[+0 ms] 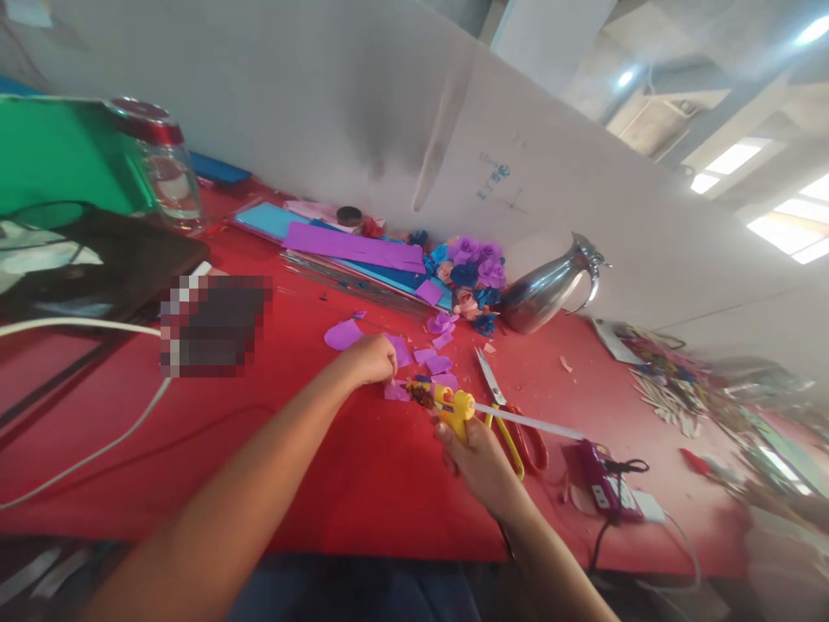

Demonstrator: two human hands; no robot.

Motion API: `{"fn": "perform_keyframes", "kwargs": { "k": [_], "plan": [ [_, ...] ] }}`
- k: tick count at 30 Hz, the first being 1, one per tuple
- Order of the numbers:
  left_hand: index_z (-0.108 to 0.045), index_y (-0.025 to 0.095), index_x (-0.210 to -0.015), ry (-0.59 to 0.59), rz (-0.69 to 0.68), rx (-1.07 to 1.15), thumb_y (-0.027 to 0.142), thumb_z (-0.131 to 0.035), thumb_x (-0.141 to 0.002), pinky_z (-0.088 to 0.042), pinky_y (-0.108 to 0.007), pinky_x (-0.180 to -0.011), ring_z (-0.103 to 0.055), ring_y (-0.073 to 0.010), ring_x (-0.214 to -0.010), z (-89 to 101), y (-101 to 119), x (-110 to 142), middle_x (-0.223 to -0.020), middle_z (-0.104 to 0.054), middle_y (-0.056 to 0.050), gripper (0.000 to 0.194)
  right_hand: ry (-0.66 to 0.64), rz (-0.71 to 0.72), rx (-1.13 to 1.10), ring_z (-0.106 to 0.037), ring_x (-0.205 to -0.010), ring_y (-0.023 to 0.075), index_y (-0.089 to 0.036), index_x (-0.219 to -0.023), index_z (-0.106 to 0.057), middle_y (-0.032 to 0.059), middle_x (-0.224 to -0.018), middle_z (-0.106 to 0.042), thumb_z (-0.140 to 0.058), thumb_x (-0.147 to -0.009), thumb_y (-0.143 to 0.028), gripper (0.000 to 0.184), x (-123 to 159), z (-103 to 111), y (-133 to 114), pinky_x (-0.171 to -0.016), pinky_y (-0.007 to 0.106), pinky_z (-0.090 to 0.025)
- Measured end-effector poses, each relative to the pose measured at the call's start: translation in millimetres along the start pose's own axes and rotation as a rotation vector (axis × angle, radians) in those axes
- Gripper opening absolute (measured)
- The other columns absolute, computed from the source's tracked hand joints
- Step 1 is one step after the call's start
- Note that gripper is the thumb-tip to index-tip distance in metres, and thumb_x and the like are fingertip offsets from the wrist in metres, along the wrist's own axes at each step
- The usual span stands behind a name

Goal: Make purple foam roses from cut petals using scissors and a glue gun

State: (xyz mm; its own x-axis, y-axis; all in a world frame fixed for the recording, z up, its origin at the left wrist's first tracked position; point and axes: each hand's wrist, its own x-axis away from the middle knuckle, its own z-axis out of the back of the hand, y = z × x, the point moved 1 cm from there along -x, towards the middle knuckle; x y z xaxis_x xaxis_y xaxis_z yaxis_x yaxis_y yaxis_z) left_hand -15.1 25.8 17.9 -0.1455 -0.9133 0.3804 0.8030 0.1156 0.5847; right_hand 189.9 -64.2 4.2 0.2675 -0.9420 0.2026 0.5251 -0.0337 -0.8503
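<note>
My right hand (483, 458) grips a yellow hot glue gun (461, 413), with a long clear glue stick (531, 418) sticking out of its back. The gun's nozzle end, smeared with dark residue, points left. Just left of the nozzle, my left hand (376, 358) pinches a small purple paper piece (396, 391) down at the red table top. More cut purple pieces (438, 364) lie around and behind that hand. Scissors (490, 380) with red and yellow handles rest right of the gun, partly behind my right hand.
Finished paper flowers (476, 268) and stacked paper sheets (353, 246) lie along the wall. A metal jug (547, 289) stands behind the scissors. A purple power strip (609, 484) with cables sits at right. A red-lidded jar (165, 173) is at back left; a white cable (129, 445) crosses the left side.
</note>
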Motion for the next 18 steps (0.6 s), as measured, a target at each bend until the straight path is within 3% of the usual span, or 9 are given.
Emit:
{"fn": "perform_keyframes", "kwargs": {
  "k": [18],
  "plan": [
    [-0.074,0.02,-0.067,0.014,-0.028,-0.032,0.011,-0.061,-0.056,-0.035,-0.021,-0.052,-0.06,-0.0149,-0.064,0.4,1.7,1.3,-0.07,-0.071,-0.002,0.019,0.023,-0.017,0.098,-0.041,-0.044,0.0102,-0.017,-0.081,-0.054,-0.0057,-0.049,-0.042,-0.051,-0.084,-0.044,0.028,-7.5,-1.9,-6.0,-0.043,0.022,-0.03]
  ]
}}
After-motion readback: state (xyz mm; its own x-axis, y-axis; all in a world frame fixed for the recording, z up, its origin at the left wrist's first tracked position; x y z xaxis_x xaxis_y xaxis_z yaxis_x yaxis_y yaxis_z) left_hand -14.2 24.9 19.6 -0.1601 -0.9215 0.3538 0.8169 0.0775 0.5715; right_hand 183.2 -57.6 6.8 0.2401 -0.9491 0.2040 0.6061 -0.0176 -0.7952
